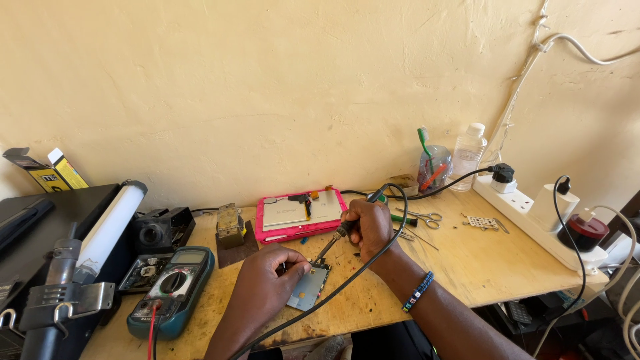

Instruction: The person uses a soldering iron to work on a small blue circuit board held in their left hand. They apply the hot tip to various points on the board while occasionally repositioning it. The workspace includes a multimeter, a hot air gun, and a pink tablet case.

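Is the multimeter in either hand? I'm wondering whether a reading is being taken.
No. The multimeter lies untouched on the bench; the right hand grips a soldering iron and the left hand steadies the circuit board.

The left hand covers the near corner of the small circuit board, and its fingers hide whatever they pinch there. The soldering iron tip is too fine to tell if it meets the board. At nine o'clock, the black case and the clamp stand run off the left edge. At three o'clock, the power strip ends behind a red-lidded jar, and cables trail out of frame. At six o'clock, both forearms and the surface are cut by the bottom edge. The multimeter dial markings are too small to tell.
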